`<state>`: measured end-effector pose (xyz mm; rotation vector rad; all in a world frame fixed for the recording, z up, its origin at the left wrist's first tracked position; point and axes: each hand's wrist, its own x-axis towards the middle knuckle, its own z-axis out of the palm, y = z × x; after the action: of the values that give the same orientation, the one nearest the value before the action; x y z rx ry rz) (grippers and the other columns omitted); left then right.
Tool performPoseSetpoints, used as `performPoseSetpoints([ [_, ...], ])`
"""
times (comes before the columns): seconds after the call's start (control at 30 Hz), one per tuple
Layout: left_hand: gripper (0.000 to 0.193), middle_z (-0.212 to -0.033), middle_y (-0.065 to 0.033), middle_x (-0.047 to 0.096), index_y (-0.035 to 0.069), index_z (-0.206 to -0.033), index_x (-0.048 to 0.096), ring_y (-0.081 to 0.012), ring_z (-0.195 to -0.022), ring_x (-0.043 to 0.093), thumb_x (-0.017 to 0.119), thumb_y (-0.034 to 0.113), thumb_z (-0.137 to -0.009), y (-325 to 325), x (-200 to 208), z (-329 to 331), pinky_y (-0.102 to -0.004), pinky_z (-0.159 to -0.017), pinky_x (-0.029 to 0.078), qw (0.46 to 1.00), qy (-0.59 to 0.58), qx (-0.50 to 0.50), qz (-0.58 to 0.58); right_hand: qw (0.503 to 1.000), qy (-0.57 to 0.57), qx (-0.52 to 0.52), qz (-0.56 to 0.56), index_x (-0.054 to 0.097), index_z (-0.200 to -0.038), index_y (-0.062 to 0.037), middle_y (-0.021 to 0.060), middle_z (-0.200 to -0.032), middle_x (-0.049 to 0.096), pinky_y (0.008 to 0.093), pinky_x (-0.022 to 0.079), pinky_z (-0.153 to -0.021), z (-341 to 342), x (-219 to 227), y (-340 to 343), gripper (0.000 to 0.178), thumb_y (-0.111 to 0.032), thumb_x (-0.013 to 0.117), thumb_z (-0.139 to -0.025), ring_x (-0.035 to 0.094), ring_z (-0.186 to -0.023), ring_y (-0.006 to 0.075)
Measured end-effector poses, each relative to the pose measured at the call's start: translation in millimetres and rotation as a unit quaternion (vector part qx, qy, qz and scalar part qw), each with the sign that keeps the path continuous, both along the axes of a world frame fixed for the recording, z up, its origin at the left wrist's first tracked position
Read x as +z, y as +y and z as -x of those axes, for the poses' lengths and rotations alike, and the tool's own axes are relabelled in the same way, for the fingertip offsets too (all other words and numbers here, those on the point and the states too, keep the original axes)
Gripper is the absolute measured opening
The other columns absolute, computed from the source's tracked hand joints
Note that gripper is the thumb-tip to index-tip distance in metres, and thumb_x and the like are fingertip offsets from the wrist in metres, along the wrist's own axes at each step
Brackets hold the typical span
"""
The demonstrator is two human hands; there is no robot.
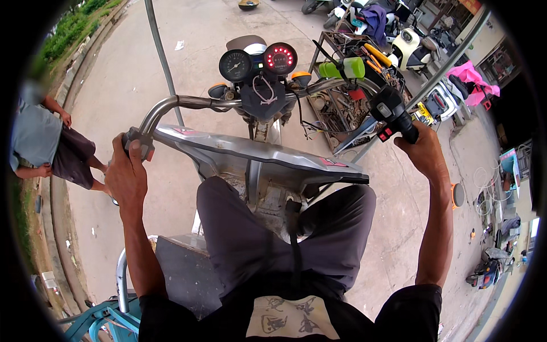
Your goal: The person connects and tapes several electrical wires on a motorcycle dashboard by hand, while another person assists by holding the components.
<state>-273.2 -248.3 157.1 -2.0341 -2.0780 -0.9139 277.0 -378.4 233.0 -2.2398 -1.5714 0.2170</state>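
Note:
I sit astride a motor tricycle with a chrome handlebar (194,102). My left hand (126,178) is closed round the left handlebar grip, its thumb up against the grey switch box (138,142). Most of that grip is hidden by the hand. My right hand (426,153) wraps the end of the black right handlebar grip (405,126), just behind a black switch block (387,104). Between the two sit a round dial (236,65) and a second round gauge (280,58) ringed with lit red lights. A silver leg shield (262,153) spans the space before my knees.
At the left stands a person (40,134) beside a kerb (68,68). A green bottle (348,68) is fixed near the right handlebar. Ahead right is a metal-framed cart (333,111) with tools and scrap; parked scooters (405,43) line that side. A slanting pole (450,57) crosses the right.

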Motion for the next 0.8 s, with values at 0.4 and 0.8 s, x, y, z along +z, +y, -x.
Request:
performPoseSetpoints([
  [0.4, 0.055, -0.101, -0.0217, 0.074, 0.011, -0.141, 0.053, -0.0461, -0.094, 0.071, 0.036, 0.052, -0.109, -112, 104, 50, -0.0539, -0.078, 0.051, 0.999, 0.001, -0.041, 0.025, 0.985, -0.161, 0.009, -0.056, 0.067, -0.106, 0.0009, 0.0151, -0.107, 0.061, 0.047, 0.054, -0.084, 61, 85, -151, 0.062, -0.045, 0.09, -0.07, 0.067, -0.097, 0.0368],
  [0.8, 0.053, -0.086, -0.0185, 0.073, 0.004, -0.132, 0.059, -0.0383, -0.078, 0.071, 0.05, 0.049, -0.106, -308, 106, 127, -0.0473, -0.07, 0.053, 0.996, 0.03, -0.069, -0.04, 0.977, -0.196, -0.056, -0.065, 0.065, -0.103, 0.0026, 0.0129, -0.111, 0.06, 0.0492, 0.053, -0.071, 174, 90, -375, 0.067, -0.052, 0.088, -0.07, 0.07, -0.084, 0.0366],
])
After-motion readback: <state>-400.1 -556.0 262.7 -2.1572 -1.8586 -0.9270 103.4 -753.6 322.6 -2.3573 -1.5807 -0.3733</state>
